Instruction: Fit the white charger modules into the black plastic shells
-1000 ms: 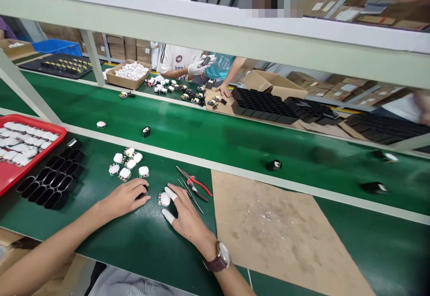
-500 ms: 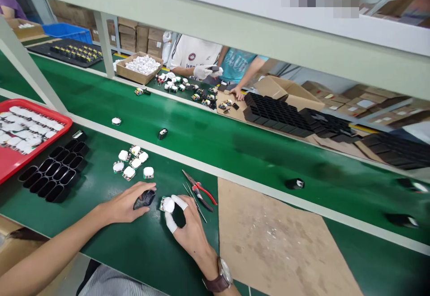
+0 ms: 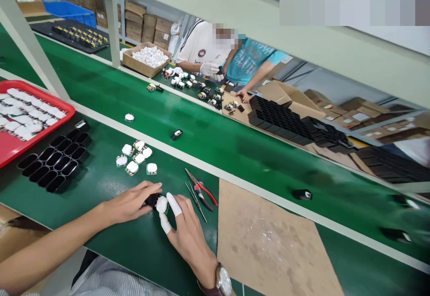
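My left hand (image 3: 134, 203) is wrapped round a black plastic case (image 3: 152, 199), mostly hidden under the fingers. Between the thumb and forefinger of my right hand (image 3: 183, 222), both in white finger cots, is a small circuit board (image 3: 161, 204) topped with a white pad. The board is up against the open end of the case; how far it sits inside cannot be seen. Beyond my hands lies a group of similar white-topped boards (image 3: 139, 158). Tweezers (image 3: 195, 201) and red-handled pliers (image 3: 201, 190) rest to the right.
Several empty black cases (image 3: 57, 161) stand at left, beside a red tray (image 3: 71, 110) of white-topped boards. A cardboard sheet (image 3: 268, 238) lies at right. A green conveyor (image 3: 215, 139) carries scattered pieces. Across it, co-workers (image 3: 208, 54) handle parts; a frame beam crosses above.
My right hand has brought the circuit board left, up to the case in my left hand; the gap between them has closed. On the conveyor, pieces appear slightly shifted as the view turned.
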A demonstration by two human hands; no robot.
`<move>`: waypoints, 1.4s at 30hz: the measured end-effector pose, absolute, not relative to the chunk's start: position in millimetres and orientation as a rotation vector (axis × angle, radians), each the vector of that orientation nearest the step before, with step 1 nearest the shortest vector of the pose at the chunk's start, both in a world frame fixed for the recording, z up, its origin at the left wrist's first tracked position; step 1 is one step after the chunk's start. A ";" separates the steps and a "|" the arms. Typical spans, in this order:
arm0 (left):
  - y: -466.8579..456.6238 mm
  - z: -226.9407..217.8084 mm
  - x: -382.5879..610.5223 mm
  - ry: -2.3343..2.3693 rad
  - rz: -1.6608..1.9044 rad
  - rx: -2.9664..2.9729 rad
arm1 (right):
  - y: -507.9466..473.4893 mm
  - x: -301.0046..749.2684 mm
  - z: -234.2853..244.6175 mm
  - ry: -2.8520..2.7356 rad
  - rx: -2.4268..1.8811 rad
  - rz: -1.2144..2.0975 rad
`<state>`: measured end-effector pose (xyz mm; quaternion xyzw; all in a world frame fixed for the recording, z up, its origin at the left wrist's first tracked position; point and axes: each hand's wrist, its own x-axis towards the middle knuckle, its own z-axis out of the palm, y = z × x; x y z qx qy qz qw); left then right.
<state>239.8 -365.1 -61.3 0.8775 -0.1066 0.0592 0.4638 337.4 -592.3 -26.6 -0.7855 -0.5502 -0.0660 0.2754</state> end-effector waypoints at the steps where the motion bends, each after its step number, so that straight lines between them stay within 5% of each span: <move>1: -365.4 -61.5 239.9 -0.267 0.153 2.161 | -592.0 337.4 -25.4 -1.493 -2.129 -0.178; 42: -369.0 -66.3 239.6 -0.229 0.068 2.177 | -594.6 347.5 -10.4 -1.569 -2.144 -0.037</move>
